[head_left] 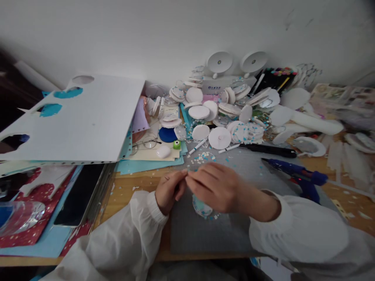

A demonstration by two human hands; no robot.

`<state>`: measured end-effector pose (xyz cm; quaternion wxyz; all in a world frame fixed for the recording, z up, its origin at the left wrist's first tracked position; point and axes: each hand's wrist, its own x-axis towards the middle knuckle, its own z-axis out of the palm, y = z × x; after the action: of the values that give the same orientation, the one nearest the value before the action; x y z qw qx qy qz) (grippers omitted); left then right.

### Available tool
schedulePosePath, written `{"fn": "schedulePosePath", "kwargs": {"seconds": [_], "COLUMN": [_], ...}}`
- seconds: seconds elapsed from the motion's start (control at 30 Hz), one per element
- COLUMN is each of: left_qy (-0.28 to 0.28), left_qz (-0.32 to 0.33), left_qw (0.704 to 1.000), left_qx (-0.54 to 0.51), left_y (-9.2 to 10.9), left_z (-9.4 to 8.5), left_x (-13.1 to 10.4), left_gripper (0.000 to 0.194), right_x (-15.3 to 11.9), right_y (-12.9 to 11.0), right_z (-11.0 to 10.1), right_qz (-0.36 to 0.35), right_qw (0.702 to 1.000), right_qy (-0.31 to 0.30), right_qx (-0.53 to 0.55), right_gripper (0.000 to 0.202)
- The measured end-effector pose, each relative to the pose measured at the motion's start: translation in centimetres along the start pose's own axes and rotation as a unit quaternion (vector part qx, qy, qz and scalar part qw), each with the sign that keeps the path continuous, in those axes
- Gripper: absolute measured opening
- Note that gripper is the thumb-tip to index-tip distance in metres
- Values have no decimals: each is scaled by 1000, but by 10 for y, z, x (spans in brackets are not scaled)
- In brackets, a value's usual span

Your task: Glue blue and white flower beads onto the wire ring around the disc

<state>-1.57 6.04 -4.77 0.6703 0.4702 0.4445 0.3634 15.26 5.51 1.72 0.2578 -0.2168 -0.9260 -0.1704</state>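
My left hand [171, 189] and my right hand [216, 187] meet fingertip to fingertip over the near part of the grey mat [234, 238]. Both are closed in a pinch; whatever lies between the fingers is too small to make out. Partly under my right hand, a round piece with pale blue and white bits [202, 207] rests on the mat. Small white and blue paper bits [203, 157] are scattered just beyond my fingers. To the right lies a blue glue gun [295, 171], with a black-handled tool [268, 150] behind it.
Many white discs [219, 137], some trimmed with blue bits, are heaped at the back. A large white board with cut-out holes [96, 117] leans at left. Eyeglasses [150, 142], a green punch [176, 144], a white case [163, 151] and a phone [80, 195] lie on the left side.
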Motion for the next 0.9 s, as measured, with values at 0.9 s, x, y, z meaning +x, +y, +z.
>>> {"fn": "schedulePosePath", "kwargs": {"seconds": [0.9], "left_qy": [-132], "left_qz": [69], "left_qw": [959], "left_qx": [240], "left_y": [-1], "left_z": [6], "left_x": [-7], "left_gripper": [22], "right_x": [-67], "right_y": [-9], "right_z": [11], "right_qz": [569], "right_qw": [671], "right_qy": [133], "right_qx": [457], "right_gripper": [19]}}
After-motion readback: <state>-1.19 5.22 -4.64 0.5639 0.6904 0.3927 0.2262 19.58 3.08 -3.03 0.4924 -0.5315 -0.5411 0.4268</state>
